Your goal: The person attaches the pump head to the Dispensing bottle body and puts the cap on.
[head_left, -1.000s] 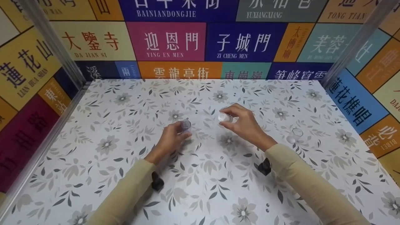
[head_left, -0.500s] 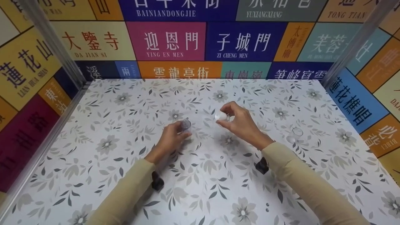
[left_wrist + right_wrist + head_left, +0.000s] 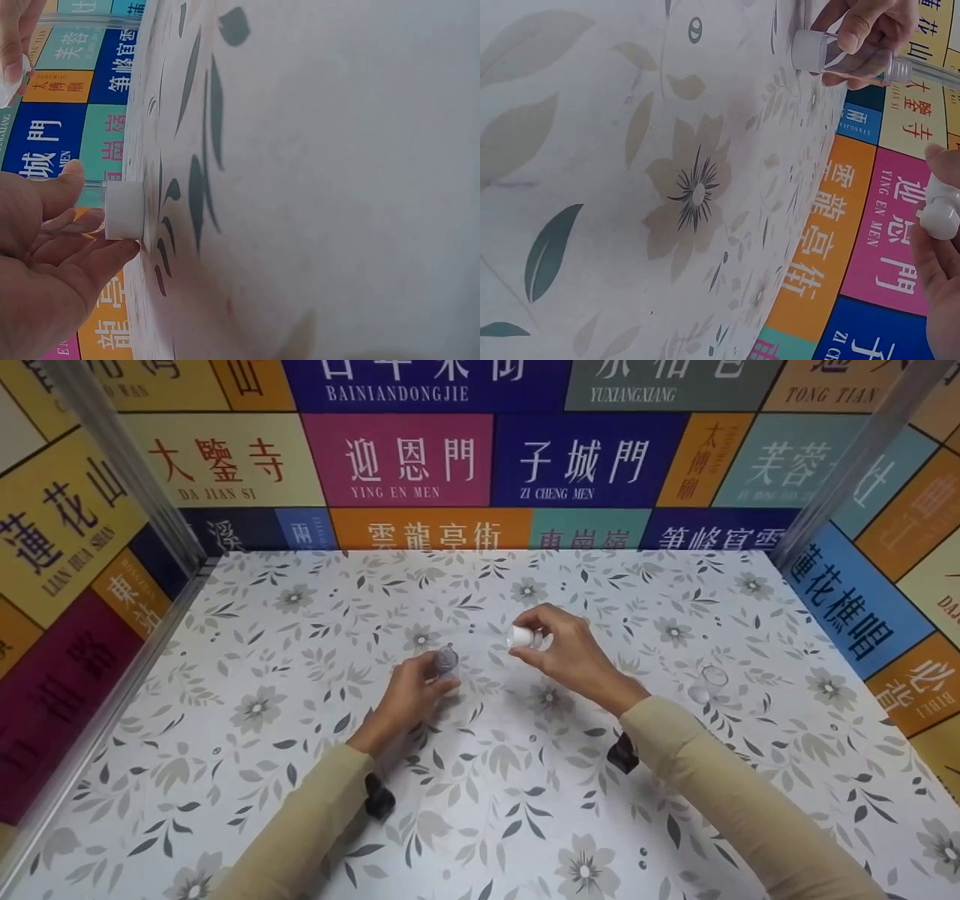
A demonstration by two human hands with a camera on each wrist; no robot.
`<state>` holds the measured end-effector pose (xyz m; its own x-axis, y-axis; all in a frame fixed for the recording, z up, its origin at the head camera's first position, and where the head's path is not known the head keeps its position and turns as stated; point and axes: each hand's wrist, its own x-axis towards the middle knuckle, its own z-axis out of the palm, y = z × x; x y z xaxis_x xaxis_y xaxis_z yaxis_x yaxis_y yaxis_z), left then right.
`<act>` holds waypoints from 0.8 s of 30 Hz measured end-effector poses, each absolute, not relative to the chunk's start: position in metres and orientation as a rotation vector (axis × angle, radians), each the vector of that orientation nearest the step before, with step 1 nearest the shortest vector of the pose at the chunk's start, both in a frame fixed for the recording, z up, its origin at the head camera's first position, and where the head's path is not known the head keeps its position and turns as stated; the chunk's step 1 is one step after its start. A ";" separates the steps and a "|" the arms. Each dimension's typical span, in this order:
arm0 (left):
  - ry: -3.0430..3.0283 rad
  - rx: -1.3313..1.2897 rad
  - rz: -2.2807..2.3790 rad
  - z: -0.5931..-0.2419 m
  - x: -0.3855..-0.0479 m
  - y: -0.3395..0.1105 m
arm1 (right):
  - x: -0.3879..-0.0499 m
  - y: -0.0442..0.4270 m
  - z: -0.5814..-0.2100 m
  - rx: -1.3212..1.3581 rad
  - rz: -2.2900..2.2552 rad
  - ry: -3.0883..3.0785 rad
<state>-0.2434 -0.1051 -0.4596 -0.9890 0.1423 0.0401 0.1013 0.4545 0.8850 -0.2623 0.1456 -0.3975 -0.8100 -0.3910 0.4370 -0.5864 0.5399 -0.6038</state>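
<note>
A small clear bottle (image 3: 448, 659) with a threaded neck stands upright on a white base (image 3: 124, 210) that meets the table. My left hand (image 3: 411, 688) grips its body from the left, thumb on one side and fingers on the other. To the right and slightly farther back, my right hand (image 3: 571, 651) pinches a white bottle top (image 3: 523, 637) between thumb and fingers, above the table. That top has a rounded white part (image 3: 940, 217) in the right wrist view, and my fingers hide some of it. Bottle and top are apart.
A clear cylindrical cover (image 3: 714, 679) is on the table to the right of my right hand, with a pale round shape beside it. Flower-patterned cloth covers the table (image 3: 300, 780). Colourful sign panels (image 3: 420, 461) rise behind the far edge and along both sides.
My right hand has moved a little to the left and turned the white top, so its side now shows. My left hand and the bottle have stayed in place.
</note>
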 end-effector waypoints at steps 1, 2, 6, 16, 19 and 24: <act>2.643 0.223 1.611 -0.460 -0.244 -0.105 | -0.262 0.145 -0.397 0.831 1.130 -2.525; 2.642 0.223 1.615 -0.460 -0.244 -0.105 | -0.263 0.144 -0.397 0.841 1.126 -2.522; 2.640 0.236 1.629 -0.461 -0.244 -0.106 | -0.263 0.141 -0.397 0.873 1.114 -2.529; 2.654 0.227 1.631 -0.459 -0.243 -0.106 | -0.263 0.129 -0.396 0.974 1.059 -2.485; 2.667 0.236 1.616 -0.460 -0.243 -0.105 | -0.263 0.126 -0.397 0.994 1.054 -2.474; 2.665 0.259 1.635 -0.461 -0.244 -0.105 | -0.261 0.123 -0.398 0.977 1.070 -2.488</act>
